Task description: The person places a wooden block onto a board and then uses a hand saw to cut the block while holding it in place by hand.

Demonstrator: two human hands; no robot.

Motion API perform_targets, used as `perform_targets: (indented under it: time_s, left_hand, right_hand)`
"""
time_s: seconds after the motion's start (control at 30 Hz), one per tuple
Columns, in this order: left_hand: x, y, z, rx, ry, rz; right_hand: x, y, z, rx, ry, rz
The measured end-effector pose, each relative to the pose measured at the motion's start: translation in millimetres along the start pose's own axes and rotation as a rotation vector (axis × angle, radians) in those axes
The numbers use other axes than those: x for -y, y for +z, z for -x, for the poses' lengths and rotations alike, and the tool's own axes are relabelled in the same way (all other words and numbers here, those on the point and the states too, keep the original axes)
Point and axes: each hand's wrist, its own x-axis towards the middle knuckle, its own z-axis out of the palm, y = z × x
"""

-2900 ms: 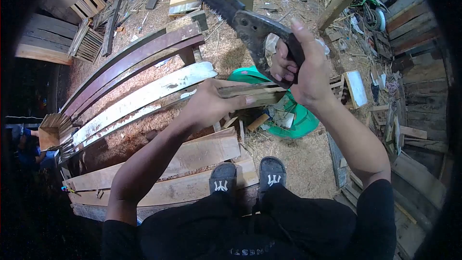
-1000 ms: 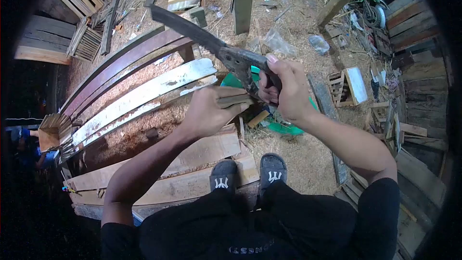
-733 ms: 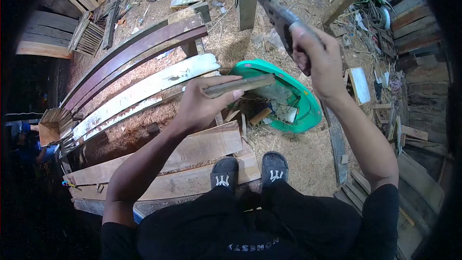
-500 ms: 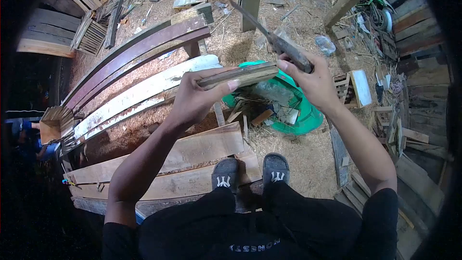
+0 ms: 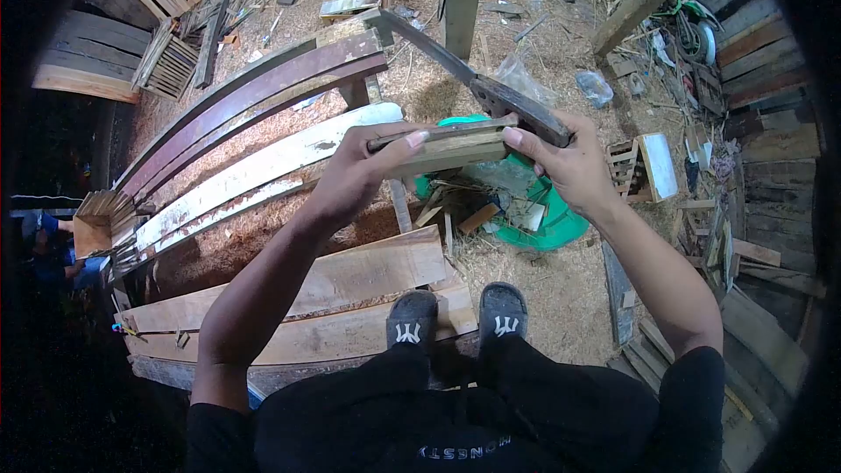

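Note:
My left hand [image 5: 359, 166] grips the left end of some short wooden pieces [image 5: 464, 147], lying one against the other, with the thumb across the top. My right hand [image 5: 569, 158] is closed round the dark handle of a large knife [image 5: 438, 54]. Its long blade points up and to the left, beyond the wood. The right thumb touches the right end of the wooden pieces. Below the wood stands a green basin [image 5: 561, 223] with scraps and clear plastic in it.
Long boards [image 5: 350, 285] lie at my left, beside a white plank [image 5: 263, 166] and a maroon plank [image 5: 254, 101]. A post [image 5: 460, 4] stands ahead. A person's arm [image 5: 63, 226] shows at the far left. A small crate [image 5: 657, 166] is at the right.
The knife has swung lower and to the left. The wooden pieces have tilted, showing more of their near side, and the left thumb has moved up onto the top.

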Motion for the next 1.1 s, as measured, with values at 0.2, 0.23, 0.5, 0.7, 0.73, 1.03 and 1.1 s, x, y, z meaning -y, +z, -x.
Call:
perform_targets:
  time_s: [0.2,0.23,0.5,0.7,0.73,1.03,1.1]
  left_hand:
    - [11,-6,1,-0.088,-0.039,0.402]
    - [12,-8,0,-0.088,-0.038,0.403]
    - [2,-7,1,0.019,0.075,0.364]
    - [1,-4,0,-0.025,0.093,0.078]
    - [0,-3,0,-0.026,0.094,0.077]
    - [1,-5,-1,-0.026,0.097,0.124]
    - [1,-4,-1,-0.026,0.089,0.144]
  right_hand:
    - [-10,-1,-1,-0.085,0.053,-0.161]
    - [-11,-1,-1,-0.091,0.065,-0.19]
    - [-7,-3,0,-0.106,0.155,-0.224]
    - [-7,-3,0,-0.097,0.133,-0.233]
    - [-6,-2,1,-0.098,0.147,-0.232]
    - [-8,-4,1,-0.069,0.166,-0.255]
    - [-8,-4,0,-0.062,0.164,-0.243]
